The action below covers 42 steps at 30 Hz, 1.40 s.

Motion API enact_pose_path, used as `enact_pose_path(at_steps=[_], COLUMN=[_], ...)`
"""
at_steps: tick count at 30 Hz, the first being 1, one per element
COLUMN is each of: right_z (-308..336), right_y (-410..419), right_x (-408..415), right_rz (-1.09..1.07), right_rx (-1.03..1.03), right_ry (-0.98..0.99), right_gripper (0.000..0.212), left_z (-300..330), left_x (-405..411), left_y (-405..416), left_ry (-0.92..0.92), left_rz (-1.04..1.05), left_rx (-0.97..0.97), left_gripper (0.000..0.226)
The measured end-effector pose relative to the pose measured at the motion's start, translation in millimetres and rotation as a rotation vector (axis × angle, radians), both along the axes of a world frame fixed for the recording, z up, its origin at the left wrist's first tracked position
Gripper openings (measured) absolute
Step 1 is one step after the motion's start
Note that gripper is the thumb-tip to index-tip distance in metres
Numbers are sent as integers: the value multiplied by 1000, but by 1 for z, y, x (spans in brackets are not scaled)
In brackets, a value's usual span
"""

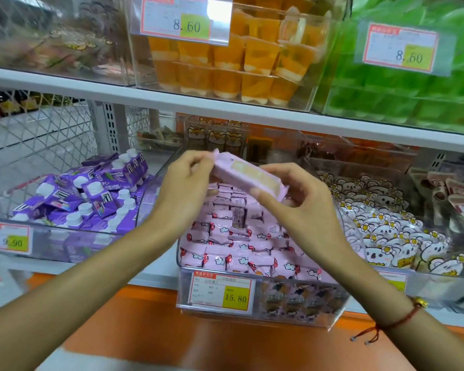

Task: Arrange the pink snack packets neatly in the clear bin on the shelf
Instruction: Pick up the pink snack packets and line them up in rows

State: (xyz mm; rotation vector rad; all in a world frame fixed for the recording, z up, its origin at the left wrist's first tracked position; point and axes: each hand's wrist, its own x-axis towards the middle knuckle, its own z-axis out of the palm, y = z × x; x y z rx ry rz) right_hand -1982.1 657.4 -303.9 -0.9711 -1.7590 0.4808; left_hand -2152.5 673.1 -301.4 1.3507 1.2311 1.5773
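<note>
A pink snack packet (248, 175) with a pale window is held in the air above the clear bin (292, 315). My left hand (185, 180) pinches its upper left end. My right hand (295, 195) grips its lower right end with curled fingers. Below them the bin holds several pink snack packets (233, 245), some in rows near the front, others jumbled further back. A price tag reading 15.80 (221, 291) is fixed to the bin's front.
A bin of purple cartons (91, 191) stands to the left, a bin of white flower-print packets (386, 231) to the right. The shelf above (225, 108) carries orange jelly cups (239, 65) and green cups (413, 97). An orange ledge (145, 325) runs below.
</note>
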Motion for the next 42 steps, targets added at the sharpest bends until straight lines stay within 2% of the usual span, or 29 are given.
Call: enact_pose_path(at_steps=[3, 6, 12, 16, 19, 22, 27, 31, 33, 35, 37, 40, 42], right_z=[5, 10, 11, 10, 6, 6, 4, -1, -8, -18, -26, -28, -28], right_y=[3, 7, 9, 9, 10, 8, 9, 18, 24, 26, 26, 26, 27], right_x=[4, 8, 12, 11, 7, 5, 3, 11, 17, 22, 24, 26, 27], right_rz=[-25, 36, 92, 182, 67, 9, 88, 107, 33, -30, -23, -21, -35], right_rx=[-237, -464, -646, -566, -440, -274, -110, -270, -364, -364, -298, -245, -219], right_ry=[186, 319, 508, 486, 446, 355, 156, 86, -115, -420, -605, -656, -688], right_gripper=[16, 24, 30, 45, 43, 44, 34, 42, 49, 42, 32, 25, 25], left_z=[5, 7, 10, 5, -2, -9, -2, -4, -8, -11, -14, -17, -15], left_x=[-10, -13, -16, -12, -8, -6, -5, -8, -7, -3, -1, 2, 1], left_y=[-4, -9, -7, -4, 0, 2, 5, 8, 11, 13, 16, 18, 20], left_ry=[425, 633, 614, 518, 545, 675, 572, 608, 709, 783, 810, 862, 1003], left_rz=[-122, -257, -289, -308, -317, -278, -318, -389, -365, -365, -377, -354, -255], left_rx=[124, 200, 216, 182, 114, 143, 257, 277, 294, 282, 266, 266, 285], left_gripper=[43, 57, 42, 32, 31, 34, 55, 71, 76, 72, 60, 48, 46])
